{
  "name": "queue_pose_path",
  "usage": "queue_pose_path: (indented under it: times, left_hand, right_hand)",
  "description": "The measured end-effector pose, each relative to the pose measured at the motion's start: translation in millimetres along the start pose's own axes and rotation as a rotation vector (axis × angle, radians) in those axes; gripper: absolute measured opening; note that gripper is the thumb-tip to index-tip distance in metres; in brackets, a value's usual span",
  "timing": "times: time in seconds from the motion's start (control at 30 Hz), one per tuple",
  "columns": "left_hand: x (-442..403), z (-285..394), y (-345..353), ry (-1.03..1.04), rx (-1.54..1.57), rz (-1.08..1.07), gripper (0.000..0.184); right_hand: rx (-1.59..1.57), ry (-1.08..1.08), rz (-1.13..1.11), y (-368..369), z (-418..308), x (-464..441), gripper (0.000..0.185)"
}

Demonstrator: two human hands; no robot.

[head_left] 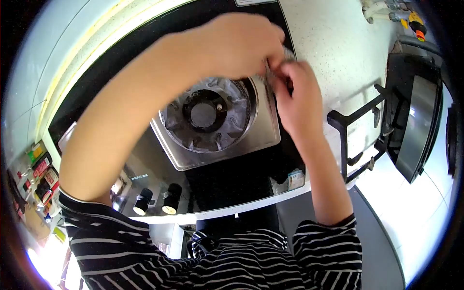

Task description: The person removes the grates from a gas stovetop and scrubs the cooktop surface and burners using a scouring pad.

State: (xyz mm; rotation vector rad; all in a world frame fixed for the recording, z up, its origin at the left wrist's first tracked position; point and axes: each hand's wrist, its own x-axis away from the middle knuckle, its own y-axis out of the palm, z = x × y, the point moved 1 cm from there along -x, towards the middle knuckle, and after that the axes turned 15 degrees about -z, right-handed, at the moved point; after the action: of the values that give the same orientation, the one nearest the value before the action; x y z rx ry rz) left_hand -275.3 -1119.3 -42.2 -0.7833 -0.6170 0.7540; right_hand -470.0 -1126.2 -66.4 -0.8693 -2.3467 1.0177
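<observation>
My left hand (pixel 246 46) reaches over the gas stove (pixel 217 186) from the left, its fingers curled. Close against it is my right hand (pixel 300 92), with thumb and fingers pinched. Between the two hands is a small greyish thing (pixel 269 72), blurred and mostly covered by the fingers; I cannot make out its kind. Below them lies the round burner (pixel 205 116), bare of its grate, set in a steel drip tray (pixel 263 137). My left forearm hides part of the burner and the stove's far side.
A black pot grate (pixel 340 123) lies on the white counter (pixel 324 43) to the right. Two knobs (pixel 171 199) stand at the stove's front left. A gas valve (pixel 416 26) sits at the back right. Packets (pixel 43 174) crowd the far left.
</observation>
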Motion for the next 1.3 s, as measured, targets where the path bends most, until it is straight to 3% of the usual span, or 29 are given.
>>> queue_pose_path:
  times: [0.1, 0.27, 0.33, 0.43, 0.53, 0.6, 0.67, 0.73, 0.87, 1.13, 1.17, 1.3]
  left_hand:
    - [-17.7, 33.9, 2.9, -0.120, 0.067, -0.305, 0.010]
    - [-13.0, 1.9, -1.5, 0.043, -0.021, -0.063, 0.021]
    - [-6.2, -6.1, -15.0, -0.077, 0.061, -0.041, 0.020]
    - [-19.1, 0.4, -26.1, -0.220, 0.013, -0.310, 0.019]
    - [-18.8, 35.5, 9.5, -0.112, -0.104, -0.152, 0.016]
    - [-27.4, 70.3, 19.5, -0.228, -0.090, -0.290, 0.011]
    - [-24.2, 88.7, 42.9, -0.101, -0.131, -0.196, 0.010]
    - [-18.7, 113.4, 64.4, -0.128, -0.091, -0.073, 0.013]
    - [-6.1, 165.5, 104.2, -0.398, -0.262, 0.108, 0.023]
    - [52.0, 196.2, 144.9, -0.460, 0.046, 0.154, 0.064]
    - [58.2, 195.8, 148.6, -0.478, 0.105, 0.143, 0.075]
    - [61.4, 201.4, 154.6, -0.527, 0.093, 0.167, 0.079]
  right_hand:
    - [-0.077, 0.016, -0.029, -2.6, 1.8, 33.5, 0.016]
    - [0.065, -0.089, 0.149, 5.1, 5.2, 3.3, 0.016]
    - [0.025, -0.093, 0.175, 7.7, -0.6, -24.8, 0.014]
    - [0.010, -0.056, 0.152, 8.2, 2.5, -10.6, 0.012]
    - [0.002, -0.005, 0.100, 8.0, 7.8, 29.1, 0.016]
    - [-0.024, 0.015, 0.066, 5.1, 10.0, 64.5, 0.019]
    - [-0.041, 0.092, 0.003, 2.6, 7.8, 93.6, 0.021]
    - [-0.034, 0.128, -0.014, 1.5, 7.6, 114.1, 0.022]
    - [-0.030, 0.123, 0.030, 0.3, 6.7, 131.4, 0.021]
    - [-0.053, 0.108, -0.010, 0.4, -2.0, 145.1, 0.026]
    - [-0.041, 0.093, -0.013, 2.3, -3.6, 142.8, 0.027]
    - [0.040, 0.011, 0.114, 15.7, -0.8, 120.8, 0.037]
